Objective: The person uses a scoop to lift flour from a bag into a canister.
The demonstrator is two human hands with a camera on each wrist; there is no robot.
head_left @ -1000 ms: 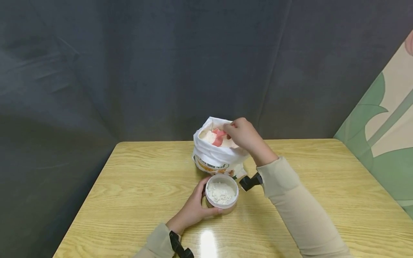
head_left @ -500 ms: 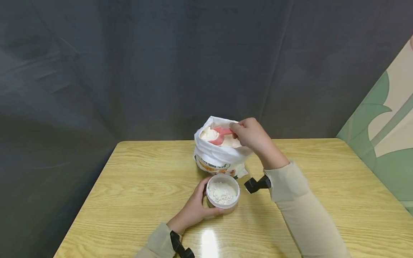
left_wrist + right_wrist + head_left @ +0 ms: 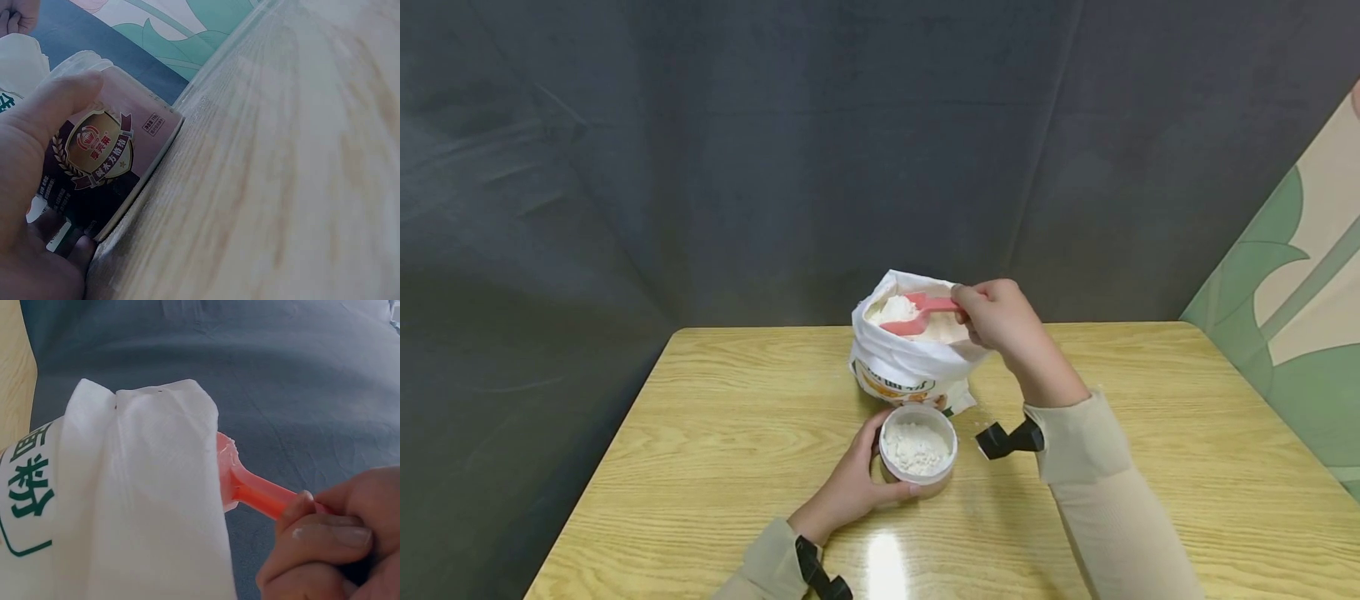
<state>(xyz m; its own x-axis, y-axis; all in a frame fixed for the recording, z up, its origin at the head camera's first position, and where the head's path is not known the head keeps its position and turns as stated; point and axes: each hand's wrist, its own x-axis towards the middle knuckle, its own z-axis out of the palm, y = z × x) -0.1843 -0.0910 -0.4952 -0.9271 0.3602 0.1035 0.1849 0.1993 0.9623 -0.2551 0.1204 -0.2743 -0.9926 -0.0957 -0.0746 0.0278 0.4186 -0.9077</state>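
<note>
A dark cloth [image 3: 775,175] fills the backdrop behind a white bag [image 3: 898,358], which stands with its mouth gaping on a wood-grain desk [image 3: 700,467]. A wall panel [image 3: 1307,333] painted with green leaves rises well to the right of the bag, as the head camera sees it. Two beige sleeves come in from the near side of the bag, the right sleeve [image 3: 1105,492] reaching farther toward it than the left sleeve [image 3: 763,567]. Green characters and a picture mark the bag's front.

The person's right hand [image 3: 1000,321], at the right edge of the bag's mouth, pinches the handle of a pink scoop. The left hand [image 3: 853,483], in front of the bag, curls its thumb and fingers round a small jar [image 3: 97,150] bearing a crest. The jar stands on the desk just before the bag; whether the two touch cannot be told.

The scoop [image 3: 921,314] sits at the bag's opening, its bowl heaped with white powder [image 3: 898,309]; more powder lies in the jar. A black device [image 3: 1000,440] juts from the right cuff, near the bag's lower corner.
</note>
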